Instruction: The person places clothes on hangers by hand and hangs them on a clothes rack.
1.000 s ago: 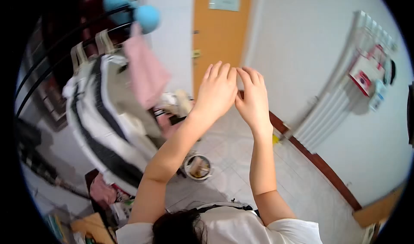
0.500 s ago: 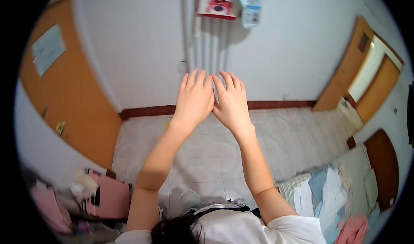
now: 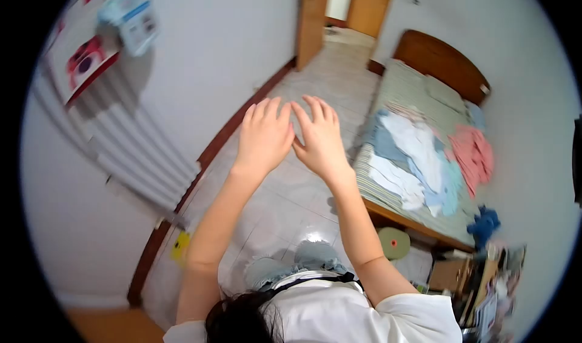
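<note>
Both arms stretch forward over the tiled floor [image 3: 273, 213], palms turned down. My left hand [image 3: 264, 134] has its fingers extended and holds nothing. Beside it, my right hand [image 3: 319, 137] is also empty, its fingers spread a little. The thumbs and index fingers of the two hands come close together in the middle; whether they touch is hard to tell.
A bed [image 3: 424, 76] with a wooden headboard [image 3: 445, 61] and piled clothes [image 3: 418, 155] stands at the right. A radiator [image 3: 142, 149] with hanging bags [image 3: 130, 22] is on the left wall. Beyond is an open door [image 3: 313, 22]. Near the bed's foot are a green stool [image 3: 394, 243] and stacked items [image 3: 479, 288].
The view has turned right, from the clothes rack and closed door, past the radiator, to the bed and open doorway. Both hands stay raised, side by side and empty.
</note>
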Demonstrator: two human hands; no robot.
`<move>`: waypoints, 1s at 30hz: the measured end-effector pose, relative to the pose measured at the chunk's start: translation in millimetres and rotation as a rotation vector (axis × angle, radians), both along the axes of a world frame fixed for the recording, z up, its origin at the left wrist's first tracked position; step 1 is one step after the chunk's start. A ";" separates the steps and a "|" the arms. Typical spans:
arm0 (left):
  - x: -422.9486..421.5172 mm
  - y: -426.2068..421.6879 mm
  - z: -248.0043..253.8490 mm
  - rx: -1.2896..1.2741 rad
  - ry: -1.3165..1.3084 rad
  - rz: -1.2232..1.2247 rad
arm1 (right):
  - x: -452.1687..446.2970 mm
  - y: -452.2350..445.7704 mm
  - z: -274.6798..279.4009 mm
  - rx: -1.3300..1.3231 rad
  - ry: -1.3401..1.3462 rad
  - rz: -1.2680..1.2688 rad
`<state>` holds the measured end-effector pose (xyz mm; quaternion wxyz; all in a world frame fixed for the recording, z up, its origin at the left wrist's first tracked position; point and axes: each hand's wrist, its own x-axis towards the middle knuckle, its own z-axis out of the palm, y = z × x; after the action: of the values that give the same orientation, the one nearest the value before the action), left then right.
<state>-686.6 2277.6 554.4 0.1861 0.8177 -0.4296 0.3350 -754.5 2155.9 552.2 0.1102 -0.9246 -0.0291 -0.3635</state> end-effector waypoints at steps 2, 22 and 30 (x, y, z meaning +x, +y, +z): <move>15.4 -34.2 -3.4 -0.009 0.060 -0.095 | 8.4 -24.3 -7.3 0.025 0.011 -0.074; 205.2 -464.3 -34.4 0.091 0.113 -0.729 | 159.8 -390.2 -40.5 0.138 -0.029 -0.708; 295.1 -603.4 -52.3 0.072 0.129 -0.872 | 244.7 -512.4 -57.0 0.155 0.007 -0.854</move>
<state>-391.6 1674.2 502.2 0.3081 0.5851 -0.7333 0.1582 -509.8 1643.4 495.2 0.0191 -0.8439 0.3837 -0.3745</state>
